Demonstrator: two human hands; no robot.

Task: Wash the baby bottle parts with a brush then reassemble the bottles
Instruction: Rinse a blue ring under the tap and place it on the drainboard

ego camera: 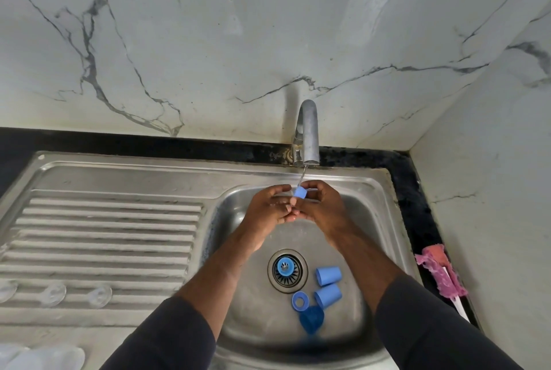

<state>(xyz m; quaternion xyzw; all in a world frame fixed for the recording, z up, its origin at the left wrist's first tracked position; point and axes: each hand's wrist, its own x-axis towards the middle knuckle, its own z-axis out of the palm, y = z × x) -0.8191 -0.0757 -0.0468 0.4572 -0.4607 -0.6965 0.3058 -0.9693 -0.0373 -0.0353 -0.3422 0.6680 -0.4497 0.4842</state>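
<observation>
Both forearms, in dark sleeves pushed up from the wrists, reach from the near edge over the sink [369, 196] and meet just under the tap [309, 131], where a thin stream of water [303, 175] runs. The right hand [323, 208] is turned palm-inward with forefinger and thumb curled round a small blue cap [299, 192], pinching it directly in the stream. The left hand [267, 210] faces it, fingers bent, forefinger tip at the cap's left end and lower fingertips touching those of the right hand; whether it grips the cap cannot be told. On the basin floor, nearer than the hands, a blue piece sits in the drain [286, 270]; to its right lie two larger blue cups [328, 275] on their sides, a blue ring [299, 301] and a darker blue part [311, 319], close together. Three clear teats [100, 295] stand on the ribbed drainboard [113, 220] at left. A pink brush [441, 274] lies on the dark counter at right.
</observation>
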